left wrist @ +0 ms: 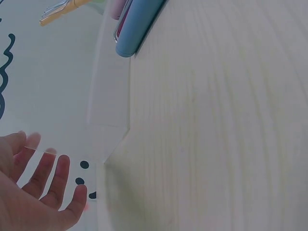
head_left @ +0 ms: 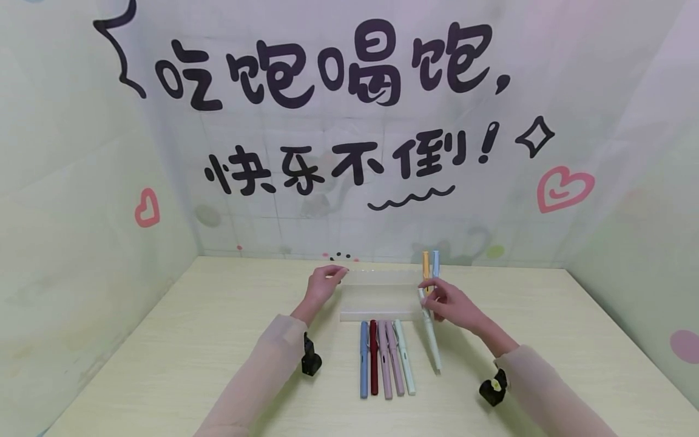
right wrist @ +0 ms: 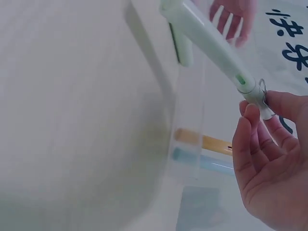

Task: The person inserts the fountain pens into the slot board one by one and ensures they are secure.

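My right hand (head_left: 450, 303) pinches a pale green pen (head_left: 431, 340) near its clip end, between thumb and fingertips. The pen slants down toward me over the right end of a clear plastic box (head_left: 393, 316). At the box's left back corner, my left hand (head_left: 322, 286) pinches the upper edge between thumb and fingers; in the left wrist view some fingertips (left wrist: 50, 151) touch that see-through edge. An orange pen (head_left: 426, 261) and a light blue pen (head_left: 435, 260) are at the box's right end, seen partly through its wall in the right wrist view.
In front of the box lies a row of pens: blue (head_left: 364, 361), dark red (head_left: 374, 358), two mauve (head_left: 384, 361) and another pale green (head_left: 405, 358). Beneath everything is a pale wooden table (head_left: 180, 364). A printed cloth backdrop (head_left: 338, 230) rises behind the table.
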Action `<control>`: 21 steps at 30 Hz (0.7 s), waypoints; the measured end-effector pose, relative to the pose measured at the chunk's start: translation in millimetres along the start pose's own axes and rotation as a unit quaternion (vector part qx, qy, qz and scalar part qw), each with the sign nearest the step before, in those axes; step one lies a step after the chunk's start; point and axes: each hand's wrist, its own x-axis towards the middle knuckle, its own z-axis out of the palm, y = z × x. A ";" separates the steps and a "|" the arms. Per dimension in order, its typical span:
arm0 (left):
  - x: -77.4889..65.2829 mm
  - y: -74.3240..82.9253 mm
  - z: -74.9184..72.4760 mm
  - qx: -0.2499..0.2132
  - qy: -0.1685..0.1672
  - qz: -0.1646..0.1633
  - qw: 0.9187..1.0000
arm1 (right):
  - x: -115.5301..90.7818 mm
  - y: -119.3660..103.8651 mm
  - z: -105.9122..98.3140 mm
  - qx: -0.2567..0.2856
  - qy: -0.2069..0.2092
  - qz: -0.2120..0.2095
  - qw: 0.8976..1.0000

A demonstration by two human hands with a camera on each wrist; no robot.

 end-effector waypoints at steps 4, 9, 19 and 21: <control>0.5 0.1 0.1 -0.001 -0.001 0.000 1.000 | 5.6 -4.5 -7.0 0.013 0.043 0.002 0.999; 1.0 -0.6 -0.1 -0.004 -0.001 0.001 1.000 | 12.2 -11.9 -14.8 0.017 0.087 -0.007 0.996; -0.7 1.0 0.2 -0.006 -0.002 -0.001 1.000 | 19.8 -47.7 -22.2 -0.001 0.159 -0.020 0.987; -0.6 1.0 0.3 -0.007 -0.002 -0.001 1.000 | 20.1 -55.7 -21.8 -0.008 0.176 -0.018 0.984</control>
